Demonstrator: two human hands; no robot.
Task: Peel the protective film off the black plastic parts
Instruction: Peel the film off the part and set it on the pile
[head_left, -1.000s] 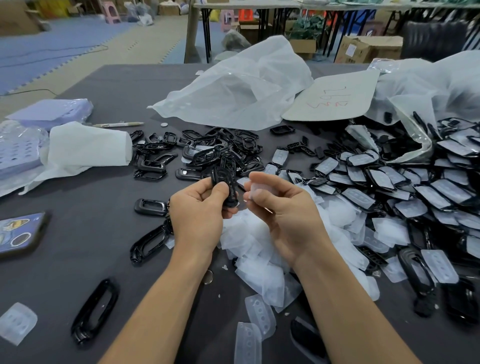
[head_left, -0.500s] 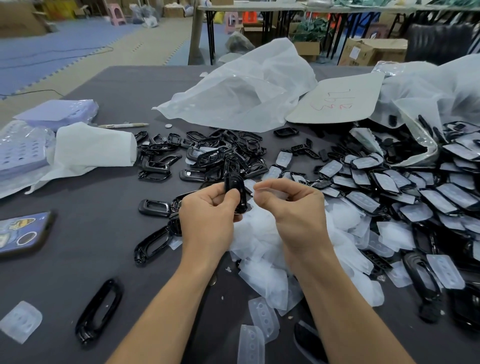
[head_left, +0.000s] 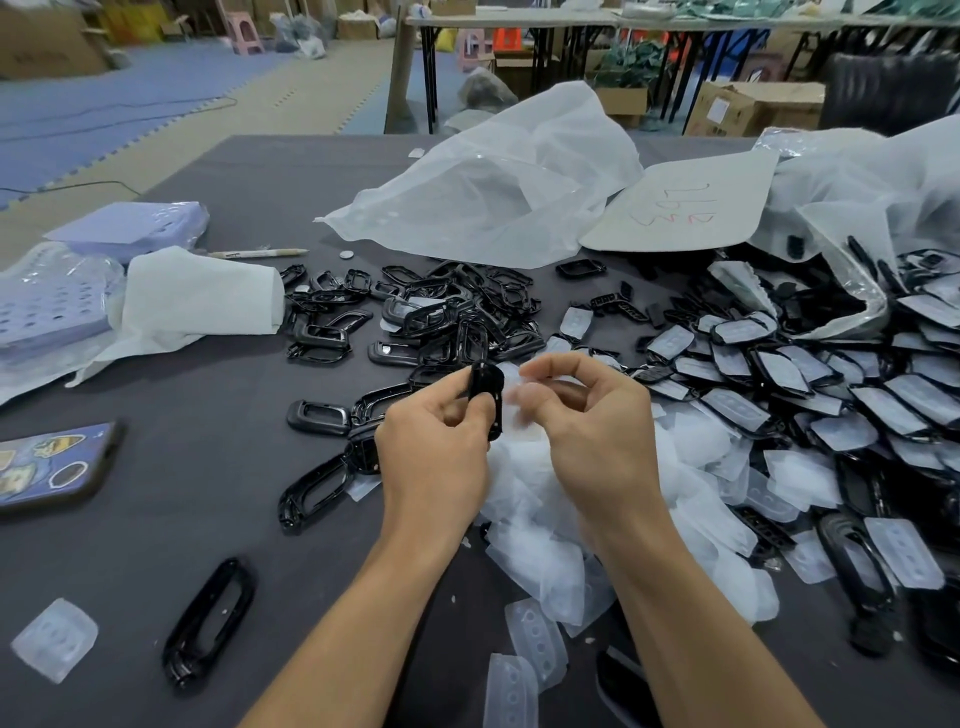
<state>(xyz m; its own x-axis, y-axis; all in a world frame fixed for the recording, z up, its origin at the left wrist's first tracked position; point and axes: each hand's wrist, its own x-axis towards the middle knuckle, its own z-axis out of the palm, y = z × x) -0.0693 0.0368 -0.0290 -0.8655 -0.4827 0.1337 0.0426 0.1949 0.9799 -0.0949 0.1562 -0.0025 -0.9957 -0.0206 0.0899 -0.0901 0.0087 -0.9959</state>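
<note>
Left hand (head_left: 436, 447) grips black part (head_left: 487, 397), right hand (head_left: 592, 436) pinches film (head_left: 521, 415)

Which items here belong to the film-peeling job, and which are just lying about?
Job: left hand gripping a black part; right hand pinching its film; filmed parts pile; peeled frames; discarded films.
Lying about: phone; pen; white cloth; plastic bag.

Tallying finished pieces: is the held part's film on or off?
Lifted off its face: the right hand pinches the film beside the part in the left hand. Fully detached? Cannot tell; blurred.
</note>
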